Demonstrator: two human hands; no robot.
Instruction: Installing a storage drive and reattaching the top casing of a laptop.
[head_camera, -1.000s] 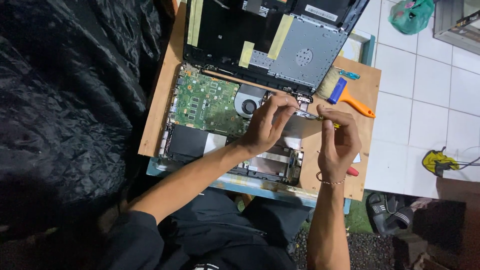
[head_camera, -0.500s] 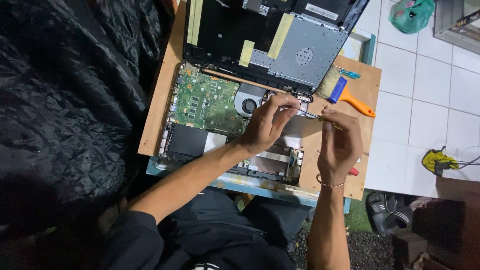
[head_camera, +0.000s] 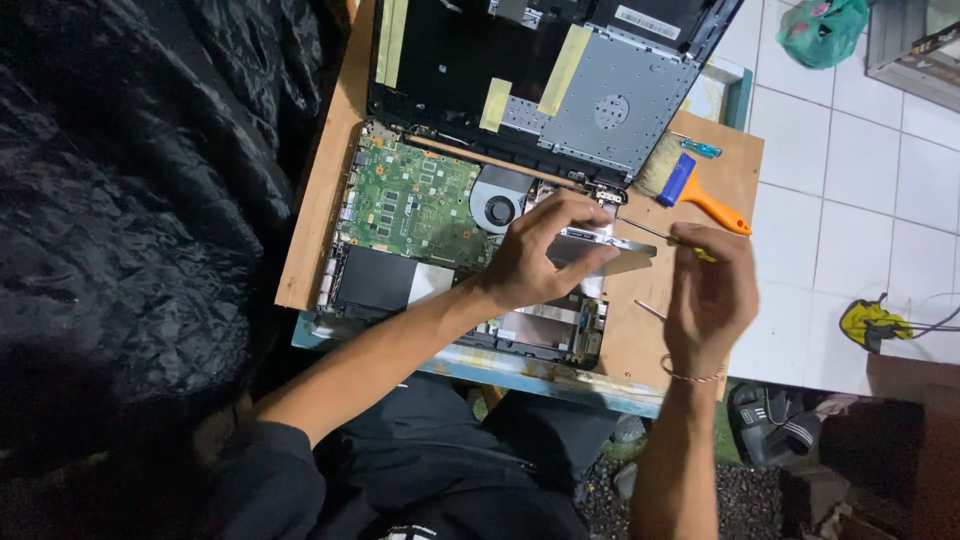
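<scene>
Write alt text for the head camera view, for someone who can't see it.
Seen from above, a person's left hand rests on a silver drive in an opened laptop, while the right hand holds a screwdriver to its edge. The laptop lies on a wooden board, with an orange-handled brush nearby.

One opened laptop (head_camera: 470, 215) lies at centre frame, with one cooling fan (head_camera: 497, 208) and one green circuit board (head_camera: 408, 203). Four yellowish tape strips (head_camera: 563, 68) sit at the top. Two hands, one brush (head_camera: 690, 186) right of centre, two screwdrivers (head_camera: 665, 236).
</scene>
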